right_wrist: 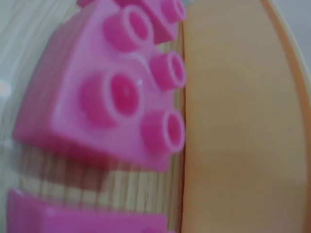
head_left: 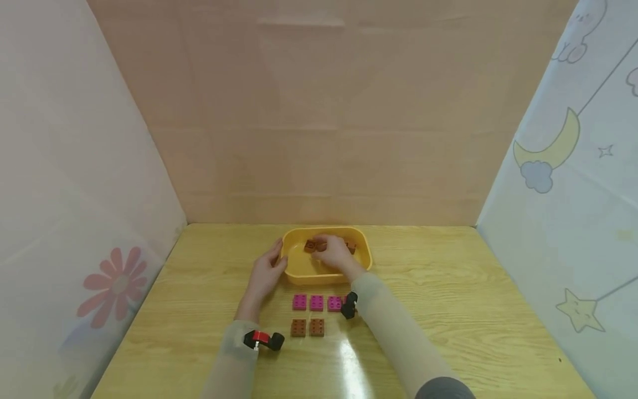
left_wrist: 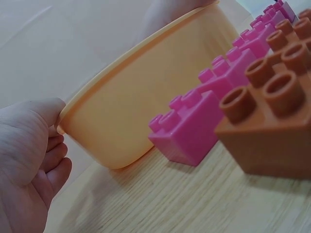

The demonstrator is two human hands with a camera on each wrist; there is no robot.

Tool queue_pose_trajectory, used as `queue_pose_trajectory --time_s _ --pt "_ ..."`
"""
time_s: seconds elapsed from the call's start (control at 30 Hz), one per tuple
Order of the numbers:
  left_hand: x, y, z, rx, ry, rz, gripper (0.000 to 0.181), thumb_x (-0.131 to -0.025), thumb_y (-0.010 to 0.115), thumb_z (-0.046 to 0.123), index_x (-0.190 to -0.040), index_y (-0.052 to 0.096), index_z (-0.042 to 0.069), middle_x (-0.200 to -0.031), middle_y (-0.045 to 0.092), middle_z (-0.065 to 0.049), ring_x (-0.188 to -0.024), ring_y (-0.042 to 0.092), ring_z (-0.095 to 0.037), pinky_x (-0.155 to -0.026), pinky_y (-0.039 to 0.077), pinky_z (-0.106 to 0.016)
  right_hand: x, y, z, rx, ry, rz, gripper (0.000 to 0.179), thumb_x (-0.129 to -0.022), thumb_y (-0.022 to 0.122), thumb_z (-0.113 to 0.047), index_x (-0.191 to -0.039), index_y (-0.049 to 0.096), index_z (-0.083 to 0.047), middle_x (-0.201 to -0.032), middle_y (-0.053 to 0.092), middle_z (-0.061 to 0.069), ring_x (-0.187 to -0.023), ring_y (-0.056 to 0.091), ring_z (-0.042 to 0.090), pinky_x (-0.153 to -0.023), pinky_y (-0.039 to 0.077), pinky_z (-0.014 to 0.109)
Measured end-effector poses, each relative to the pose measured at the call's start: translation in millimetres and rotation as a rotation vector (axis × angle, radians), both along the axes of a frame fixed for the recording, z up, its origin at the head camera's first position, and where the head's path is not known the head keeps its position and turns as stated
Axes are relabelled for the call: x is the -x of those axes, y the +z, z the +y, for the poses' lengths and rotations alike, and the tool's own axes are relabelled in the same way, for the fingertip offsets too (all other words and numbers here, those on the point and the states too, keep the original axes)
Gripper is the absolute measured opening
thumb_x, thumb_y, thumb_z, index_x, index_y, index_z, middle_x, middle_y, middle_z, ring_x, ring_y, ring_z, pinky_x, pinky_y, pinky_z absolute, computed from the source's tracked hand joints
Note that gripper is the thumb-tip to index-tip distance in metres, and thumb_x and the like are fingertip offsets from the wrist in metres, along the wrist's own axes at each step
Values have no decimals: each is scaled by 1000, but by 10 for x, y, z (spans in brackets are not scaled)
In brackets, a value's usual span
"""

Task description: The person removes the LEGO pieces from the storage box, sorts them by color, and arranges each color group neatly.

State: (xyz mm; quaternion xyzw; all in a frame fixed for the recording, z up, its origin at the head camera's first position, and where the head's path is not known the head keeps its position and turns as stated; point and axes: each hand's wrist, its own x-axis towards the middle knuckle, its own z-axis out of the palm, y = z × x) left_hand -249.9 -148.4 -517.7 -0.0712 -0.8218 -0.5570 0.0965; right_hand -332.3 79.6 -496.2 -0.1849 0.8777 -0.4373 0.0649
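Observation:
An orange-yellow plastic tub (head_left: 299, 279) stands at the back of the table. My left hand (head_left: 266, 273) grips its left rim; in the left wrist view the thumb lies at the rim with the fingers curled below. Inside the tub, my right hand (head_left: 335, 255) has thumb and fingers around a brown toy brick (head_left: 322, 246), partly covered by the hand. Beside those fingertips lies another brown brick (head_left: 310, 246), and one more brown brick (head_left: 351, 247) shows behind the hand. The right wrist view shows only pink bricks (right_wrist: 112, 92) and the tub's side, not the hand.
A row of pink bricks (head_left: 316, 302) lies along the tub's front, its right end partly covered by the right wrist camera (head_left: 350, 305). Two brown bricks (head_left: 298, 327) sit nearer on the wooden table (head_left: 423, 266). Cloth walls (head_left: 329, 111) enclose the back and sides.

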Motion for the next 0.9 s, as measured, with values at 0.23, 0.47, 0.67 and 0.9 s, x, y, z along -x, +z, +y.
queue_pose_trajectory --time_s 0.23,0.47,0.67,0.9 --pt "-12 20 51 -20 13 -5 54 -107 63 9 -157 45 -5 -168 40 -14 -156 35 -31 -127 33 -43 21 -16 8 -22 -12 -13 47 -93 83 -8 -138 69 -3 -119 75 12 -108 70 27 -95 61 41" --pt "-25 41 93 -32 23 -3 54 -107 63 7 -157 46 -5 -168 40 -14 -156 36 -31 -126 35 -43 46 -25 6 -35 -18 9 42 -93 83 -9 -133 71 -3 -115 75 11 -104 69 25 -94 61 41" --pt "-23 48 115 -35 18 6 55 -107 62 8 -157 45 -4 -169 38 -14 -156 35 -32 -126 34 -45 52 -8 14 -52 -14 33 38 -95 81 -9 -131 73 -3 -113 75 10 -105 70 25 -95 61 42" --pt "-28 68 132 -20 25 -7 55 -107 63 9 -157 45 -3 -169 39 -12 -156 36 -31 -125 35 -43 39 16 38 -52 -11 33 36 -96 80 -8 -130 73 -3 -114 75 11 -107 69 26 -97 60 43"
